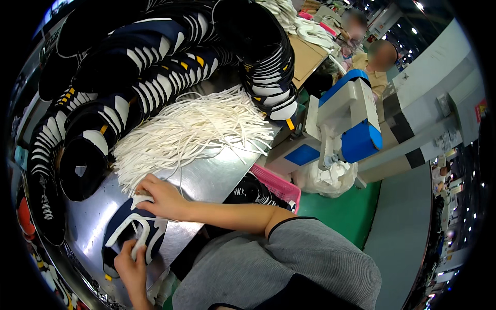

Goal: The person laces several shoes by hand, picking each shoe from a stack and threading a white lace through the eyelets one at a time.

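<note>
A navy shoe upper (117, 219) with white trim lies near me on the metal table, its opening facing up. My left hand (132, 266) is closed on the near side of that opening, thumb and fingers pinching the white edge. At the far end, my right hand (161, 199) is closed on the upper, fingers bent over its white-trimmed tip. White lacing shows across the opening, and a thin white strand passes by the right wrist. Whether the right fingers also pinch a lace cannot be made out. Just beyond lies a heap of white laces (191, 129).
Nested rows of dark shoe uppers (155, 93) with white and yellow parts line the table's far and left sides. A pink basket (281, 188) holding more uppers stands below the table edge. Right of it are a blue-and-white machine (356, 119) and a white plastic bag (323, 178). People sit farther back.
</note>
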{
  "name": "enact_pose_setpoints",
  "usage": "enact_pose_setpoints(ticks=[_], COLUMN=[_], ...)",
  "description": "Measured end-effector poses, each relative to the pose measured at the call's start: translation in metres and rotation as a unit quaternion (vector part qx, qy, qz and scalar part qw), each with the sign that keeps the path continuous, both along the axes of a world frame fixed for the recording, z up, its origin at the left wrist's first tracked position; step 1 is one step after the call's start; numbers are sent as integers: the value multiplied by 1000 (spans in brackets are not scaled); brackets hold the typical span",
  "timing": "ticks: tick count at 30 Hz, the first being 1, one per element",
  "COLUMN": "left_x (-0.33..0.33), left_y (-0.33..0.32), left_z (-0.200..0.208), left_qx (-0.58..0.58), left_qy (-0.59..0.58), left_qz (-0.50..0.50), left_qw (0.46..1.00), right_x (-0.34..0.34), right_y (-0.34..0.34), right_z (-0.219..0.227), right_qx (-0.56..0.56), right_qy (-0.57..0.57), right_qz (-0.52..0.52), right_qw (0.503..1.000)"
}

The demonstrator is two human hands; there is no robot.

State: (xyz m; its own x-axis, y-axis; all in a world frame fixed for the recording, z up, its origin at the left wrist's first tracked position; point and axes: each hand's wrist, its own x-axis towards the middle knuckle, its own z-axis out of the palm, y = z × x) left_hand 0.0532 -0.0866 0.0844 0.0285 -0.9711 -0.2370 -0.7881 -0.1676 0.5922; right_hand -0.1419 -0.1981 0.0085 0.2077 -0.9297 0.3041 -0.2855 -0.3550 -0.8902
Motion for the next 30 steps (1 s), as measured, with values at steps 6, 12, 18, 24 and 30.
enact_pose_setpoints(ticks=[6, 12, 18, 24, 30], left_x=[-19, -14, -35, -34, -39], left_y=[-9, -14, -15, -14, -14], left_z=[-18, 3, 34, 36, 35], left_qx=[-289, -403, -403, -436, -459], left_qy=[-117, -179, -184, -227, -223], left_qz=[-63, -22, -53, -46, -54], left_qw=[948, 897, 895, 869, 858], right_x=[10, -6, 3, 13, 2], right_y=[30, 25, 5, 6, 3], right_z=[5, 60, 73, 81, 82], right_qx=[29, 12, -43, -79, -20], right_qy=[66, -111, -46, -13, -37], right_qz=[95, 71, 34, 26, 62], right_qw=[993, 991, 997, 996, 997])
